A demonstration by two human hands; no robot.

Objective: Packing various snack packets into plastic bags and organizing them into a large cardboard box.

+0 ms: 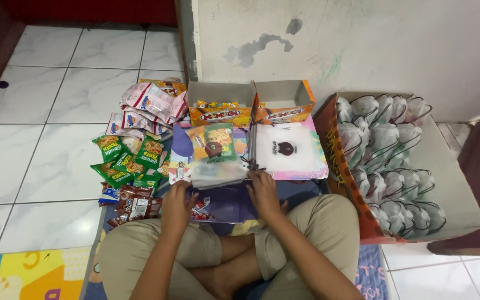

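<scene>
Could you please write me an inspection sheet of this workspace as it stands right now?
Surface: white tiled floor; a colourful play mat under the seated person.
Job's things: a translucent drawstring pouch holding snack packets, lying in front of the crossed legs.
Clutter: green snack packets, pink-and-white packets, brown packets, two open orange boxes, a stack of empty pouches, a cardboard tray of filled bags.
Hands: left hand and right hand both rest at the pouch's near edge; grip unclear.
Cables: nothing seen.
Surroundings: scuffed white wall behind.
</scene>
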